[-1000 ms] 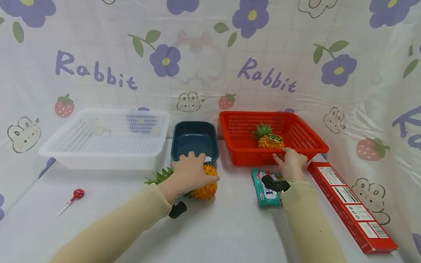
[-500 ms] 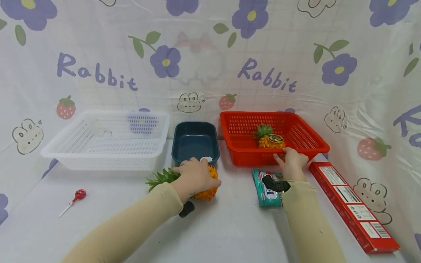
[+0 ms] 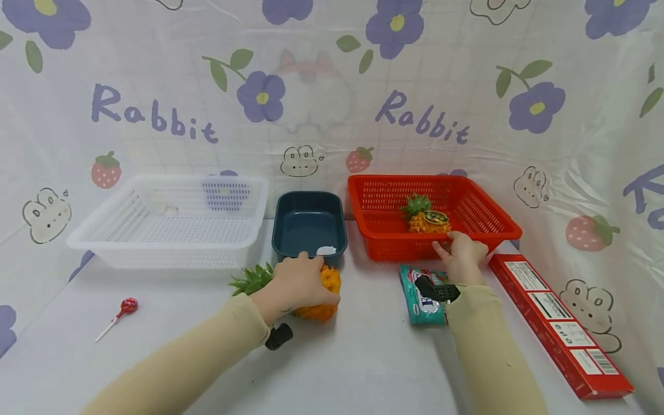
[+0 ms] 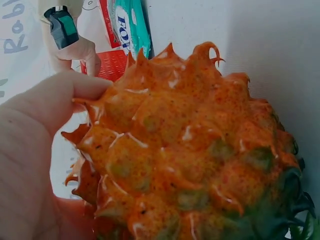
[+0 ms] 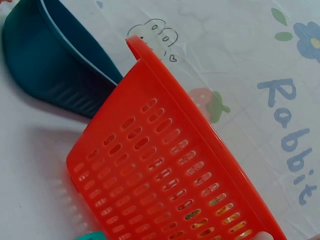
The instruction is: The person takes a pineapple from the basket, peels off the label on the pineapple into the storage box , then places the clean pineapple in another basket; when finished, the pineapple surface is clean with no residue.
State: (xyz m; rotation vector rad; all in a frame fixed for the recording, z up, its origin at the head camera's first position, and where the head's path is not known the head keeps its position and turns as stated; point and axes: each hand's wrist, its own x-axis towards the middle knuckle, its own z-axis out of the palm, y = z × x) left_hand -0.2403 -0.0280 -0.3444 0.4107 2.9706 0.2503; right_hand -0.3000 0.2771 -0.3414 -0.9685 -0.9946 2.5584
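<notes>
We clamped the left grip (image 3: 300, 282) around the pineapple (image 3: 323, 288) for lifting; the right grip (image 3: 463, 253) pinched the basket (image 3: 389, 242) rim, steadying it.

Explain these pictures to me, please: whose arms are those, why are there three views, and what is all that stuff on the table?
No machine here: a person works with bare hands, wearing one camera on the head and one on each wrist. The wide picture is the head view. In it the left hand grips a toy pineapple on the table; the left wrist view shows that fruit close up. The right hand holds the rim of a red basket, which contains a second pineapple; the right wrist view shows the basket's side. Also there: a white basket, a dark blue tub, a lollipop, a teal packet and a long red box.
</notes>
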